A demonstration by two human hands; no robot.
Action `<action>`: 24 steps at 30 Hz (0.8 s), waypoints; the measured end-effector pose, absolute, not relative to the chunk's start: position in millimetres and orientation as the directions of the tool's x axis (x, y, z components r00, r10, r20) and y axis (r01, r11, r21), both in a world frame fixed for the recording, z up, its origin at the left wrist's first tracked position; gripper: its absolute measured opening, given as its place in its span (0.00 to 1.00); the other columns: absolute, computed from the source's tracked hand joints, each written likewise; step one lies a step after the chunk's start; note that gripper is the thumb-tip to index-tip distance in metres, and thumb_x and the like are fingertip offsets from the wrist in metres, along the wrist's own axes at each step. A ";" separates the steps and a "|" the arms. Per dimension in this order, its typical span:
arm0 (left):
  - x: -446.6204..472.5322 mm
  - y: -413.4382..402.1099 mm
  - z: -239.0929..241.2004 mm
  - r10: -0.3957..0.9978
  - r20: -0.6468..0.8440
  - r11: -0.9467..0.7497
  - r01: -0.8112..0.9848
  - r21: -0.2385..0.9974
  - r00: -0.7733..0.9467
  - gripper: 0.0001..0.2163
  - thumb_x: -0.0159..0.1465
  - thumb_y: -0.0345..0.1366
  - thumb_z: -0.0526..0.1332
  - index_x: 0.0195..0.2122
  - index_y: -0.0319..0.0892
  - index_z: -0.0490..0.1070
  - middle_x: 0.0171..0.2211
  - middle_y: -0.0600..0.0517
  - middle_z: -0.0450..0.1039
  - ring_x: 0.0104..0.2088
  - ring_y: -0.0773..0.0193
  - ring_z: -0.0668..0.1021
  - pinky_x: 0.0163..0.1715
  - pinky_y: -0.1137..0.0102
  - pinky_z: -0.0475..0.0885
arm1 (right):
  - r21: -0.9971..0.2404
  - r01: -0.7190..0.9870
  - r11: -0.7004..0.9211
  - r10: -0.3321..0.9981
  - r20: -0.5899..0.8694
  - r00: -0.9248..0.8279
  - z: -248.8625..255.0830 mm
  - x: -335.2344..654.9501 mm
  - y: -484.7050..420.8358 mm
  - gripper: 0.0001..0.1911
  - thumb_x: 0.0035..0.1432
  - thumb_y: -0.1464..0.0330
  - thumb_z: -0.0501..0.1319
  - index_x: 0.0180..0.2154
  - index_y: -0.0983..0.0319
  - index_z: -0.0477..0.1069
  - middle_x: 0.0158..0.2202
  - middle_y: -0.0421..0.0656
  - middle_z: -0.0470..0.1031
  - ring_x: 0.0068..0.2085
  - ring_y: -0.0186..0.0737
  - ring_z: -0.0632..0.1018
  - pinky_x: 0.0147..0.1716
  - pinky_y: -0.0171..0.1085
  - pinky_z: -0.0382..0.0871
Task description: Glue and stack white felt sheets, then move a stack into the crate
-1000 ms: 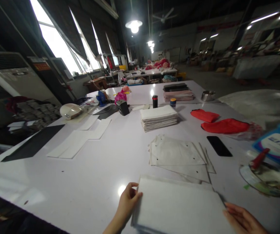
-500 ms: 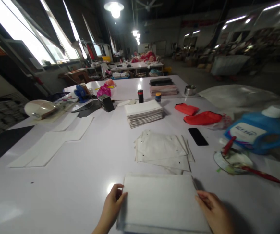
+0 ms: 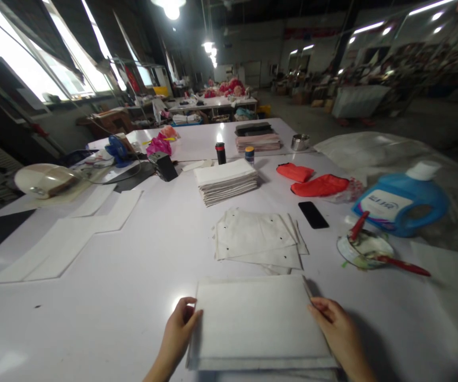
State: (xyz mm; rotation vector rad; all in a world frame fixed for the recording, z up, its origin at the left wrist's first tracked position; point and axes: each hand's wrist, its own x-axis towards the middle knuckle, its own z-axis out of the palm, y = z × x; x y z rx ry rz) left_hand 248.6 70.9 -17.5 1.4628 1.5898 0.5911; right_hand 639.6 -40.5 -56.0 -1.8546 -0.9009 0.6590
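The white desk (image 3: 133,297) carries a stack (image 3: 256,318) of white cloth at its near edge. Loose sheets (image 3: 252,236) lie just beyond it, with a blue jug (image 3: 399,204) toward the right edge. The left hand (image 3: 176,331) grasps the stack's left edge, thumb on top. The right hand (image 3: 338,331) touches its right edge; whether it grips, I cannot tell. A phone (image 3: 313,215) lies beside the sheets

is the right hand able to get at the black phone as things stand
Probably yes: the right hand sits at the white stack's right edge, and only bare table lies between it and the black phone.
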 end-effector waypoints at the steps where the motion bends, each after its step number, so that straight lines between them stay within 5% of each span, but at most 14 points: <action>1: 248.8 70.6 -17.5 0.958 -0.277 0.195 0.544 0.816 0.071 0.19 0.58 0.51 0.59 0.43 0.43 0.63 0.26 0.55 0.69 0.28 0.62 0.71 0.30 0.71 0.64 | -0.913 0.269 -0.306 0.799 -0.093 0.593 -54.1 639.0 -39.9 0.26 0.48 0.47 0.62 0.38 0.62 0.73 0.33 0.46 0.76 0.36 0.48 0.77 0.35 0.41 0.72; 7: 251.1 68.7 -14.9 0.962 -0.263 0.188 0.528 0.828 0.070 0.19 0.58 0.51 0.59 0.43 0.43 0.64 0.26 0.55 0.68 0.27 0.63 0.71 0.29 0.71 0.64 | -0.924 0.180 -0.337 0.773 -0.163 0.613 -40.1 634.2 -35.6 0.26 0.46 0.47 0.63 0.37 0.62 0.73 0.28 0.42 0.73 0.30 0.45 0.75 0.30 0.38 0.70; 24: 254.2 68.4 -10.1 0.964 -0.255 0.179 0.522 0.834 0.077 0.15 0.59 0.44 0.59 0.43 0.42 0.64 0.25 0.57 0.66 0.27 0.66 0.70 0.30 0.71 0.63 | -0.865 0.319 -0.387 0.784 -0.127 0.608 -51.2 638.3 -34.6 0.27 0.43 0.47 0.62 0.36 0.62 0.73 0.29 0.43 0.71 0.31 0.47 0.74 0.31 0.41 0.67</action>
